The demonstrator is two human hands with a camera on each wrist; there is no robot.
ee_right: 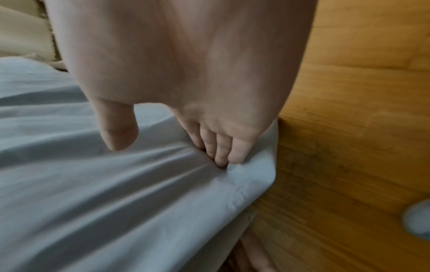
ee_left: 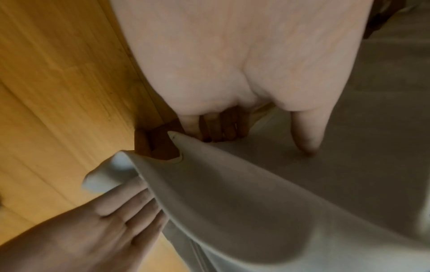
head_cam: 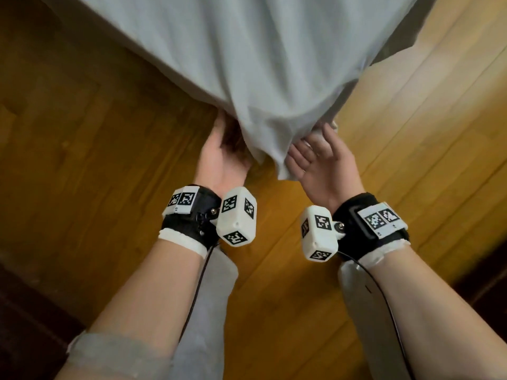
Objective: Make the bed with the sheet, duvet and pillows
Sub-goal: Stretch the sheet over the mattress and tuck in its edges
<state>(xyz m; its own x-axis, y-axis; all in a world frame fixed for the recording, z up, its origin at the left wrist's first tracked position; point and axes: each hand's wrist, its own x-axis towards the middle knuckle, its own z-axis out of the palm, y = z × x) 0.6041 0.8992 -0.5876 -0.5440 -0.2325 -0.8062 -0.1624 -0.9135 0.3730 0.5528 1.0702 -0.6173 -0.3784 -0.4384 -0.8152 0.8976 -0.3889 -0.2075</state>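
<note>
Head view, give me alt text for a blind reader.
Two bare hands work the hanging corner of a pale grey sheet: the left hand reaches under its fold, the right hand lies palm-up beneath its edge. Wooden floor below; marker-tagged cameras on both wrists.

Head view: fingertips of my left hand (head_cam: 219, 160) vanish under the sheet (head_cam: 260, 64) mid-frame, and the sheet's cut off up top. Right wrist, lower right: pale blob (ee_right: 418, 219), too blurry.

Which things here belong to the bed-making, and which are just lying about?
Part of the job:
grey sheet
left hand and right hand, both at its hanging corner

Just there:
wooden floor
marker-covered wrist cameras
the person's grey trouser legs
</note>
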